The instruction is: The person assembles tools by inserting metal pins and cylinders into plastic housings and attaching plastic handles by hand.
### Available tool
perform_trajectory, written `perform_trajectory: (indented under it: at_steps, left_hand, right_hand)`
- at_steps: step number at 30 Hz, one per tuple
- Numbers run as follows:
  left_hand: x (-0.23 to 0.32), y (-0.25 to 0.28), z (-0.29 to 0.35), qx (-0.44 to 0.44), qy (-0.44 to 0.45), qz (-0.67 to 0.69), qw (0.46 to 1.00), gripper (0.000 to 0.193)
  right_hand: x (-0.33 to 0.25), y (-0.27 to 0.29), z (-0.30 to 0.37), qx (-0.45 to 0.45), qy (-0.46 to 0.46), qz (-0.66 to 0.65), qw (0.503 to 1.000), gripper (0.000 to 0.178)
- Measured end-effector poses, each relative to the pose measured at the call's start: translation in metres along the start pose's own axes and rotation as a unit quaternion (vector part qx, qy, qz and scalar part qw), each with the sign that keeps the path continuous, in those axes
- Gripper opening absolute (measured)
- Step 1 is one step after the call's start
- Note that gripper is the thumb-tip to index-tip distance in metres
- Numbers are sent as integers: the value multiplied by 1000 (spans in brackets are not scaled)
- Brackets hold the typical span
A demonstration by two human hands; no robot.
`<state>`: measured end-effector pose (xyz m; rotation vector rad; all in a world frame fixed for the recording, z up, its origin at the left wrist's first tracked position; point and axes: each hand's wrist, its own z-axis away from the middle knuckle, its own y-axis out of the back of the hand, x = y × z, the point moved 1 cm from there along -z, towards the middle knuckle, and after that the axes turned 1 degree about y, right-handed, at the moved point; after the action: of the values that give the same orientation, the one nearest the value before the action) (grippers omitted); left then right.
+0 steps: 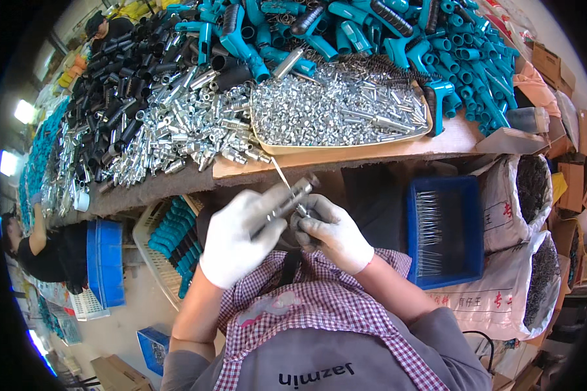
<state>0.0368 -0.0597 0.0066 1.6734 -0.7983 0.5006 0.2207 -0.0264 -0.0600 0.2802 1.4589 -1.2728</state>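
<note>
My left hand, in a white glove, is closed round a shiny metal cylinder, slightly blurred, held tilted in front of the apron. A thin, pale rod rises from beside the cylinder toward the table edge. My right hand, gloved with greyed fingertips, pinches a small metal piece right beside the cylinder; its exact kind is hidden by the fingers. Just beyond both hands, a shallow cream tray full of small metal parts sits on a wooden board.
Silver metal sleeves, black tubes and teal plastic housings are heaped across the table. A blue crate with thin metal rods stands right, near white sacks. Left are a cream basket of teal parts and another person.
</note>
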Motion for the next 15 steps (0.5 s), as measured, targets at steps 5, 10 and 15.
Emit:
perform_trajectory:
  at_steps: [5, 10, 15]
  left_hand:
    - [21, 17, 40, 51, -96, -94, 990, 37]
    - [7, 16, 49, 79, -77, -85, 990, 29]
    - [-16, 2, 49, -1, -10, -59, 998, 28]
  right_hand:
    - [1, -21, -5, -47, 2, 14, 999, 23]
    - [12, -22, -7, -78, -93, 64, 991, 25]
    - [-5, -32, -5, -73, -75, 157, 982, 24]
